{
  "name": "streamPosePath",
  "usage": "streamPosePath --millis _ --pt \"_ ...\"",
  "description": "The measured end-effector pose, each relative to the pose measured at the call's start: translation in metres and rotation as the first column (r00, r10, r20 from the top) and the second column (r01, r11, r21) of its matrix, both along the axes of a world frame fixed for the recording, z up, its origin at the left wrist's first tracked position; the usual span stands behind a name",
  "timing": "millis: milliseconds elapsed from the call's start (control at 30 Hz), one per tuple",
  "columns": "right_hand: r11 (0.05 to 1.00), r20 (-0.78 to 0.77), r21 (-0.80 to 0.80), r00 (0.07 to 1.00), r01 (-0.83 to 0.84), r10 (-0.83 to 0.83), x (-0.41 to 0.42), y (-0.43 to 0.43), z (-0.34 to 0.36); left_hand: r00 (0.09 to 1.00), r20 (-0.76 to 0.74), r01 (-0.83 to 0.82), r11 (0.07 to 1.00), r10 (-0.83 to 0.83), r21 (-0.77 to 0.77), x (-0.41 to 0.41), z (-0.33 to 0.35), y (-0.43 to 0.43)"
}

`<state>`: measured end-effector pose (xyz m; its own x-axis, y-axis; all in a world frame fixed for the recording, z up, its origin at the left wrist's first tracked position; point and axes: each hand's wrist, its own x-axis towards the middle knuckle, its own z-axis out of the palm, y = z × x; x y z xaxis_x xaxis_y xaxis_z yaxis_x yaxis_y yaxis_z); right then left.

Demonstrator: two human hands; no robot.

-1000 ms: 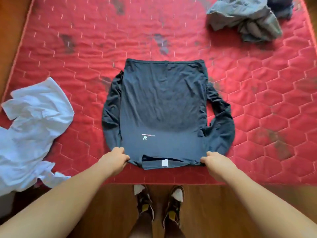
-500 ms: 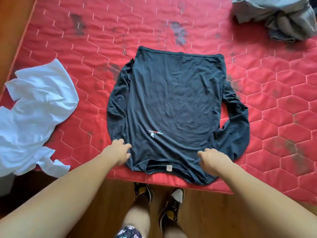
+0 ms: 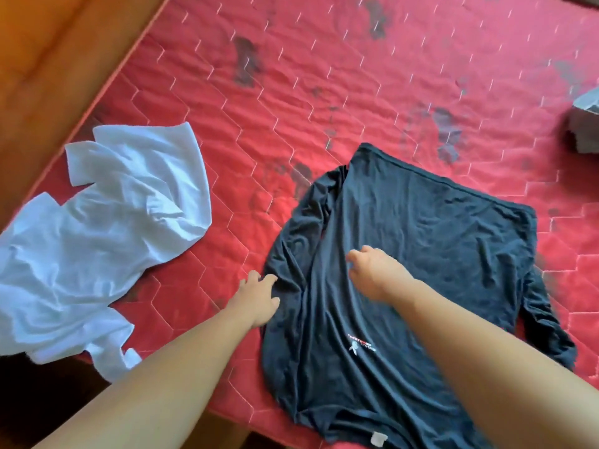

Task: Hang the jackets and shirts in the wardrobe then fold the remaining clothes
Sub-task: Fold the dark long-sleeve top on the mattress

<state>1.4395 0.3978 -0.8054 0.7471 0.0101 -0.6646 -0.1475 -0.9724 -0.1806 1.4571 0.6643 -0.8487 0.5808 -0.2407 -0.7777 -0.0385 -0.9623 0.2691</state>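
A dark long-sleeved shirt lies flat on the red quilted mattress, its collar end with a white label at the near edge. Both sleeves lie bunched along its sides. My left hand rests at the outer edge of the left sleeve, with fingers spread and touching the fabric. My right hand is over the middle of the shirt's body with loosely curled fingers that hold nothing. A crumpled white garment lies on the mattress to the left.
A grey clothes pile shows at the right edge. Wooden floor runs along the mattress's left side. The white garment hangs partly over the near mattress edge.
Both hands have left the shirt's collar end and moved up, the left to the left sleeve, the right over the shirt's body. The view has swung and tilted.
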Motion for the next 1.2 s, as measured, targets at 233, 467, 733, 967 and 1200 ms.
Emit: streamPosePath --millis 233,467,733,967,1200 --pt "0.988 0.073 0.081 0.988 0.132 -0.138 0.11 0.027 -0.035 0.962 -0.052 -0.274 0.95 0.269 -0.15 0.049 -0.036 0.002" --pt "0.899 0.001 0.156 0.91 0.41 -0.415 0.184 0.028 -0.051 0.882 -0.115 -0.472 0.862 0.458 -0.185 0.063 -0.052 -0.02" --pt "0.288 -0.116 0.575 0.424 0.766 -0.898 0.205 0.039 -0.039 0.804 -0.211 -0.593 0.731 0.555 -0.337 0.059 -0.033 -0.022" --pt "-0.11 -0.374 0.687 0.219 0.719 -0.901 0.21 0.022 0.028 0.842 -0.244 -0.538 0.722 0.481 -0.435 0.035 0.017 -0.056" --pt "-0.096 -0.225 0.705 0.092 0.703 -0.97 0.175 -0.087 0.055 0.953 -0.224 -0.296 0.777 0.203 -0.556 -0.012 0.048 -0.163"
